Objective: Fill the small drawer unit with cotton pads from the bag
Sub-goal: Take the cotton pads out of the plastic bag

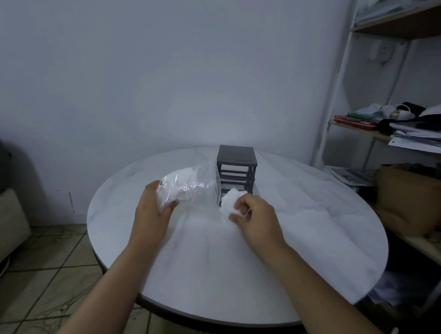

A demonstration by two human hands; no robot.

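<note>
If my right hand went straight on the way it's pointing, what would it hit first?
Likely the open edge of the plastic bag, beside the cotton pads your right hand pinches; the grey drawer unit stands behind, though depth is unclear.

Dimly lit, with a cool bluish cast. Brightest on the wall point(216, 104) far beyond the fingers point(237, 219), in a soft patch. Washed to flat white on the table point(312, 232) beneath the fingers. Smeared and glaring at the bag point(188, 188) against the fingers. Bowed at the shelf point(339, 96) far right of the fingers.
</note>
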